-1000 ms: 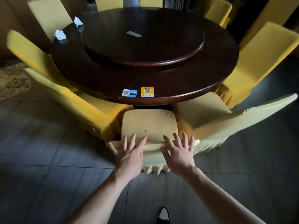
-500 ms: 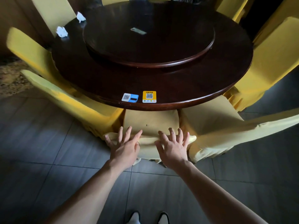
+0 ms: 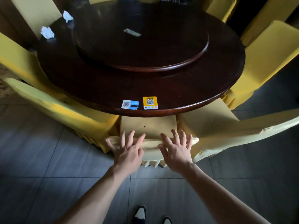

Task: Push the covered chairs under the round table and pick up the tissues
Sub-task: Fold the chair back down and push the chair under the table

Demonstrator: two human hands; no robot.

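A yellow-covered chair (image 3: 148,128) stands right in front of me, its seat partly under the dark round table (image 3: 100,88). My left hand (image 3: 127,151) and my right hand (image 3: 176,151) lie flat on the top of its backrest, fingers spread, gripping nothing. Two crumpled white tissues lie on the table's far left edge: one tissue (image 3: 47,32) nearer, a second tissue (image 3: 67,16) behind it.
More yellow-covered chairs ring the table: one at my left (image 3: 53,104), one at my right (image 3: 226,131), another at the right (image 3: 267,54). A raised turntable (image 3: 140,44) sits mid-table. Two QR stickers (image 3: 140,103) mark the near edge. My shoes (image 3: 140,214) stand on grey floor tiles.
The chair has slid further under the table with both hands on its backrest. I have stepped closer, and the table fills more of the view.
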